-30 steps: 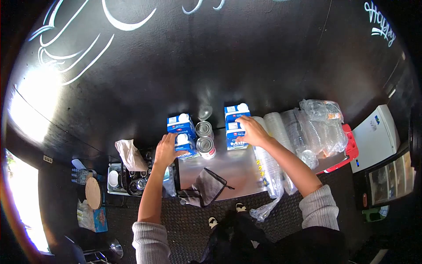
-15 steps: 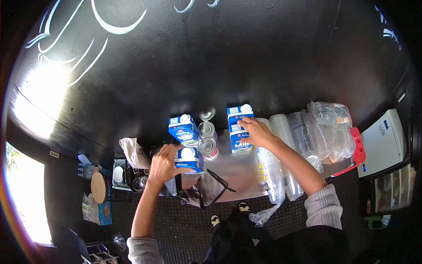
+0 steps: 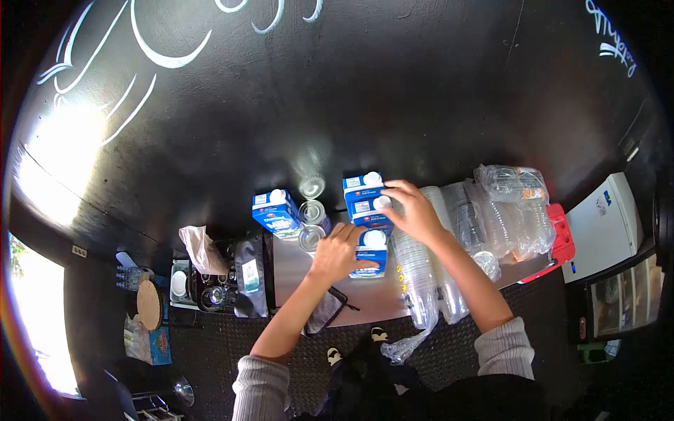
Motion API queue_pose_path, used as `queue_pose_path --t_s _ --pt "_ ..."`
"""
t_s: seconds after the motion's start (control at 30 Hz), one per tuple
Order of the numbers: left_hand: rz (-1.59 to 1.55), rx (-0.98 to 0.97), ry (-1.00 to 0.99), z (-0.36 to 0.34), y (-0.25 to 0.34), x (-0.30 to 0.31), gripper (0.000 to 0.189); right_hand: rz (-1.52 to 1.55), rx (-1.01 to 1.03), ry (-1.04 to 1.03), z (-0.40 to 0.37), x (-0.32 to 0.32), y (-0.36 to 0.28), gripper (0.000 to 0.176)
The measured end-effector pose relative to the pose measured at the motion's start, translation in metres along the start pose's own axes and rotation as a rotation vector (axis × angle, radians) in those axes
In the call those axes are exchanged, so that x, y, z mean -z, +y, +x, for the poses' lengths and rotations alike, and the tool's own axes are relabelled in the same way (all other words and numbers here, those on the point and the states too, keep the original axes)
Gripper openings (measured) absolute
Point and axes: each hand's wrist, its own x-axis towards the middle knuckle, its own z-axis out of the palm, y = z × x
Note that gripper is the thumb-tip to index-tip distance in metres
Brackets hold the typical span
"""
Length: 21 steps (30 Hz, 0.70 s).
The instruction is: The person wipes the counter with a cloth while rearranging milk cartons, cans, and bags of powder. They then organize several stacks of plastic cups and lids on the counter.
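My left hand point(image 3: 337, 254) grips a blue and white milk carton point(image 3: 373, 242) with a white screw cap, fingers at its left side and thumb low across its front. Directly behind it stand two more cartons in a line, a middle carton point(image 3: 365, 210) and a back carton point(image 3: 360, 184). My right hand point(image 3: 415, 214) is at the right side of the middle carton, thumb and fingers spread close to its cap. To the left, another milk carton point(image 3: 275, 214) stands beside a row of cans, the nearest can point(image 3: 311, 238) partly behind my left hand.
Stacks of clear plastic cups point(image 3: 421, 281) in sleeves lie right of the cartons. Beyond are bagged plastic containers point(image 3: 512, 217) and a red crate point(image 3: 559, 235). A dark cloth point(image 3: 324, 311) lies at the steel table's front edge point(image 3: 379, 312). A dark wall rises behind.
My left hand has carried its carton rightward from beside the cans to the front of the other two. My right hand's fingers have shifted off the middle carton to its right side.
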Motion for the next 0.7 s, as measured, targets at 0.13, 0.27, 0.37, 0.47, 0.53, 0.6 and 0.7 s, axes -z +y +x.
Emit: queue_pose_path --t_s 0.13,0.27,0.37,0.47,0.53,0.6,0.7 --pt "0.087 -0.059 0.058 0.017 0.006 -0.028 0.071 0.539 -0.496 0.148 -0.048 -0.042 0.030 0.029" --pt "0.052 0.010 0.027 0.025 0.012 -0.039 0.073 0.909 -0.796 0.138 -0.073 -0.062 0.024 0.034" --pt "0.002 0.025 0.102 0.014 0.013 -0.050 0.070 1.051 -0.835 0.128 -0.081 -0.077 0.019 0.038" --pt "-0.183 0.013 0.237 0.001 0.007 -0.052 0.065 1.119 -0.814 0.191 -0.079 -0.090 0.016 0.043" --pt "-0.316 -0.009 0.305 -0.010 -0.001 -0.059 0.061 1.053 -0.783 0.243 -0.073 -0.101 0.019 0.052" --pt "-0.740 0.370 0.576 -0.019 -0.014 -0.076 0.049 1.149 -0.834 0.250 -0.063 -0.104 0.026 0.056" --pt "-1.020 0.693 0.519 -0.016 -0.028 -0.108 0.054 1.355 -0.918 0.200 -0.052 -0.111 0.030 0.062"
